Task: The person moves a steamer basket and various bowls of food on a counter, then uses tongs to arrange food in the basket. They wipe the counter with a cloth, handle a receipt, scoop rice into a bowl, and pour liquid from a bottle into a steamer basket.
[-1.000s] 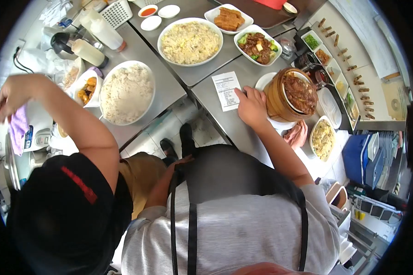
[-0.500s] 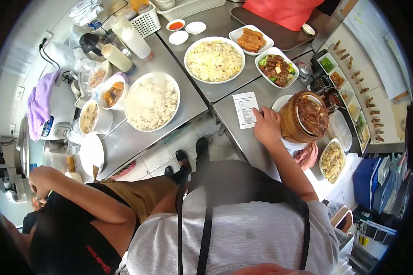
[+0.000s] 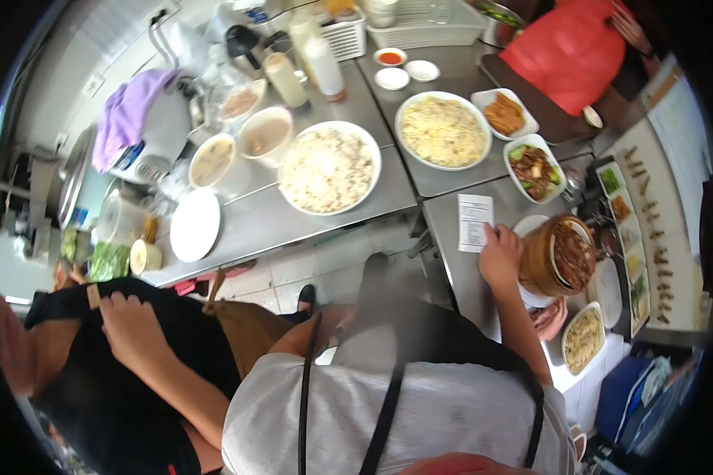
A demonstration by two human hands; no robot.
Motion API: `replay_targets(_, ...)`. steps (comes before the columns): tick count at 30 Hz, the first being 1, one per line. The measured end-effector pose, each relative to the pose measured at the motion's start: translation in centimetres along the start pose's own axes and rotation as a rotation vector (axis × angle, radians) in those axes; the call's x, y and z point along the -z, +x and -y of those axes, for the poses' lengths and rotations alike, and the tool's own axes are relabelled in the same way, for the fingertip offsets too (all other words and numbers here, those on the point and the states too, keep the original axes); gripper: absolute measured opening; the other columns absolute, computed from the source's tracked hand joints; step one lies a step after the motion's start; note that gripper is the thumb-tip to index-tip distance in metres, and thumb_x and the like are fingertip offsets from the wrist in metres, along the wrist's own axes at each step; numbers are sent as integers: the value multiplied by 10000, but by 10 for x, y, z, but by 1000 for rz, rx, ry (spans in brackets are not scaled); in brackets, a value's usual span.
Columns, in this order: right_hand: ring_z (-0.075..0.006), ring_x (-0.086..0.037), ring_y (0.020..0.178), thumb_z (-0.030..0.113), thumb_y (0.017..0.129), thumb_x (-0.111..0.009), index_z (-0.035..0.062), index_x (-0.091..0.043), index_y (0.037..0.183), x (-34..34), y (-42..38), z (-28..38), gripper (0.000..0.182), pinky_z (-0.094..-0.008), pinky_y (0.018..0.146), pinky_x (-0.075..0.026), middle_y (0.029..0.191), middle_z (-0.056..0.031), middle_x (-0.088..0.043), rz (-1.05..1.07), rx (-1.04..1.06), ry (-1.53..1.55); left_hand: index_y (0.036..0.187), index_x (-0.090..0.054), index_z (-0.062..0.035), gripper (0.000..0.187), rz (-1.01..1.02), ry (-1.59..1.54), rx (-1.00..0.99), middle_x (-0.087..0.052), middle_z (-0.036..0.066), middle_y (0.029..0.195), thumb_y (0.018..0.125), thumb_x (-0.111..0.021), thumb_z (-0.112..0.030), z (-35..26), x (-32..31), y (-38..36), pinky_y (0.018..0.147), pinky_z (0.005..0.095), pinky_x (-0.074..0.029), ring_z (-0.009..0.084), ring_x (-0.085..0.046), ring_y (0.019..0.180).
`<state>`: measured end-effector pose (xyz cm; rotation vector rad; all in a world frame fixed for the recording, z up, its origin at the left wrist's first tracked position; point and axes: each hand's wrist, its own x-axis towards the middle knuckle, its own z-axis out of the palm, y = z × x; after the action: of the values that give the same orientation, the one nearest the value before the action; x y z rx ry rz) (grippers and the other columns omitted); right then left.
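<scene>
My right hand (image 3: 502,255) lies with its fingers spread on the steel table, its fingertips at the lower right edge of a printed receipt (image 3: 475,224). Just right of it stands a round wooden steamer (image 3: 536,257) with dark sauced meat (image 3: 572,255) on top. The hand appears to hold nothing. Part of my left arm (image 3: 293,342) shows beside my grey shirt; its fingers are hidden behind a dark blur. Above the receipt are a large bowl of fried rice (image 3: 444,131) and a square dish of meat and greens (image 3: 534,172).
A co-worker in black stands at left, one hand (image 3: 131,323) at the chest. Another rice bowl (image 3: 329,168), soup tubs (image 3: 212,161) and a white plate (image 3: 196,225) line the left counter. Another person's hand (image 3: 631,30) is beside a red sheet or bag (image 3: 566,51).
The view has shifted, so the dishes sit further right. The co-worker's hand has moved up to the chest. A hand has appeared by the red sheet or bag. My right hand stays by the receipt.
</scene>
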<state>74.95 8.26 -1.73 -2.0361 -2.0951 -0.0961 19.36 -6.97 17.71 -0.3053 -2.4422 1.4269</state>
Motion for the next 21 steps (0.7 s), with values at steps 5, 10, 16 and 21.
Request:
replay_targets(5,-265,-433,973,117,719,-449,124,-538,1048,0,0,1,340,-428,869,-275,1014,-92,-489,-60,44,1,799,-556,-95,145,119,-244,-368,-570,66,826,727,-528,-218,-80,-52,-37,698,281,-421,186,-538,814)
replay_targets(10,-262,-435,969,105,701,-474,125,-533,1050,-3,-1,2,355,-425,859,-284,1021,-95,-482,-89,64,-21,831,-547,-79,173,312,-625,-926,-566,103,846,738,-512,-220,-184,-90,-99,717,303,-418,224,-533,836)
replay_targets(16,-253,-426,986,104,690,-481,128,-527,1057,3,-1,2,371,-420,867,-279,1027,-88,-475,-46,55,2,871,-538,-59,208,524,-749,-1457,-561,147,869,751,-492,-223,-270,-79,-204,740,329,-414,270,-526,863)
replay_targets(21,-250,-431,982,99,695,-483,129,-521,1068,-1,-1,1,376,-423,862,-289,1032,-89,-470,-18,21,-28,903,-529,-43,236,543,-741,-1684,-557,184,889,762,-476,-225,-304,-46,-248,758,351,-411,308,-521,885)
